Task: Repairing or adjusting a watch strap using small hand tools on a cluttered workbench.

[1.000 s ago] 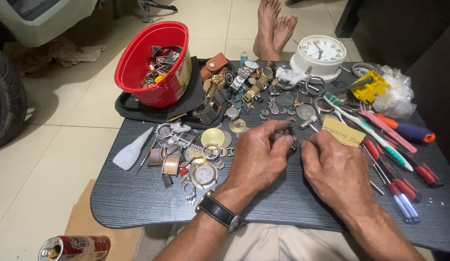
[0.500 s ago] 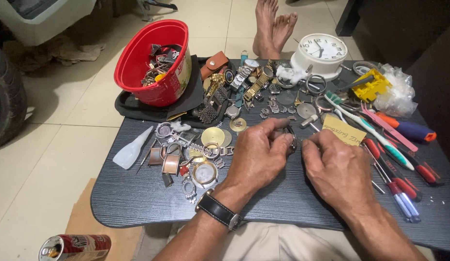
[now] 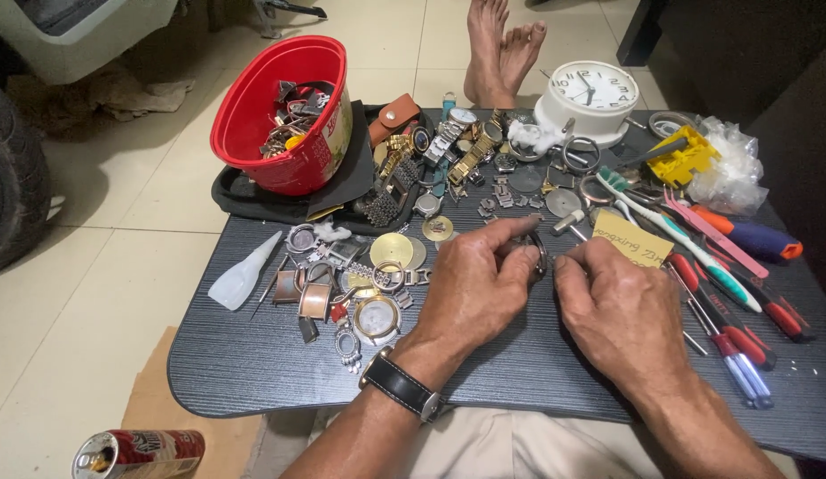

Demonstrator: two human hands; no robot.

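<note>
Small metal watch part pinched between two hands at the table's middle.
The watch part [image 3: 540,255] sits in the left hand [image 3: 473,288] fingertips, closed on it; the right hand [image 3: 613,312] fingertips touch it; loose watch cases [image 3: 376,317] left, screwdrivers [image 3: 741,341] right.

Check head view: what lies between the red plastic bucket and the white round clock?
Head view: a tan leather pouch by the red plastic bucket, then gold and silver metal wristwatches toward the white round clock.

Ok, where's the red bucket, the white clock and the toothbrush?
red bucket [image 3: 317,164], head view, on its outer front wall.
white clock [image 3: 594,89], head view, on the middle of its round face.
toothbrush [image 3: 675,233], head view, on the middle of its white and green handle.
</note>
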